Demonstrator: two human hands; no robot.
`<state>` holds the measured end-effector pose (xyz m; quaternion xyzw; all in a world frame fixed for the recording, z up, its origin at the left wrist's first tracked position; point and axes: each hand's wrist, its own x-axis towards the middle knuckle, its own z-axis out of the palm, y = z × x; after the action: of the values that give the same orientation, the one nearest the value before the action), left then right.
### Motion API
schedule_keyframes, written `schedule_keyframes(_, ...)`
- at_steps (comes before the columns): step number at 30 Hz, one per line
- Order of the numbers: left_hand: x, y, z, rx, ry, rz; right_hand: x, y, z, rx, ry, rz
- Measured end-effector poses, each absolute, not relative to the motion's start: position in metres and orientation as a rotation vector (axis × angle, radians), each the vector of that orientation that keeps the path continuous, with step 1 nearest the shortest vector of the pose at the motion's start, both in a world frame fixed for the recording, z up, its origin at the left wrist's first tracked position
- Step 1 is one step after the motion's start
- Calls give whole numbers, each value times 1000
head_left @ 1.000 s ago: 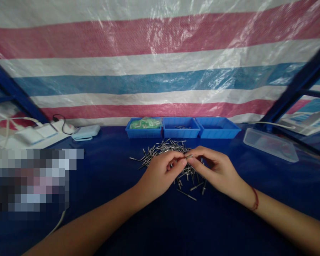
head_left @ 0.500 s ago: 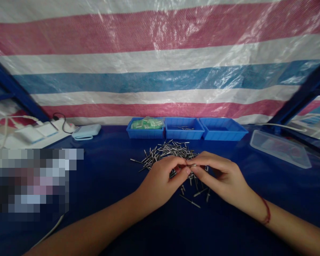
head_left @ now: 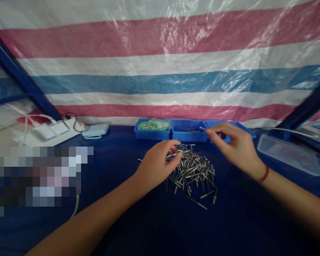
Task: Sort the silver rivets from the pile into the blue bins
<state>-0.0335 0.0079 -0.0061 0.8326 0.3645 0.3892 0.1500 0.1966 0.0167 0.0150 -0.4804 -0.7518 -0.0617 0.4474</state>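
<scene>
A heap of silver blind rivets [head_left: 194, 169] lies on the blue table, with a few strays at its front edge. Over the heap's left side is my left hand [head_left: 157, 160], its thumb and forefinger apart and nothing between them. My right hand [head_left: 233, 145] is raised in front of the blue bins and pinches a single blind rivet [head_left: 202, 128], whose thin end points left. That rivet is above the right part of the middle blue bin [head_left: 185, 136], in which a few rivets lie. My right hand partly hides the right blue bin [head_left: 245, 128].
The left blue bin [head_left: 152, 134] holds green-and-white packets [head_left: 154, 124]. A clear plastic lid [head_left: 289, 154] lies at the right. At the left are a light blue case [head_left: 96, 131], a white power strip [head_left: 50, 131] with cables, and a blurred-out patch. A striped sheet [head_left: 160, 64] hangs behind.
My hands were together above the heap and have parted. My right hand has moved up and right to the bins with a rivet; my left hand's fingers have opened. The view has shifted slightly.
</scene>
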Motion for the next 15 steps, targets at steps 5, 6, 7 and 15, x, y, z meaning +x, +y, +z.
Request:
schedule_keyframes(5, -46, 26, -8, 2573, 1107, 794, 208, 55, 19, -1380, -2001, -277)
schedule_keyframes(6, -47, 26, -8, 2620, 1081, 722, 207, 52, 15, -1384, -2011, -259)
schedule_keyframes(7, -48, 26, -8, 2663, 1051, 657, 206, 45, 11, -1381, -2012, -223)
schedule_keyframes(15, -44, 18, -9, 2888, 989, 357, 197, -10, -21, -1297, -2063, 184)
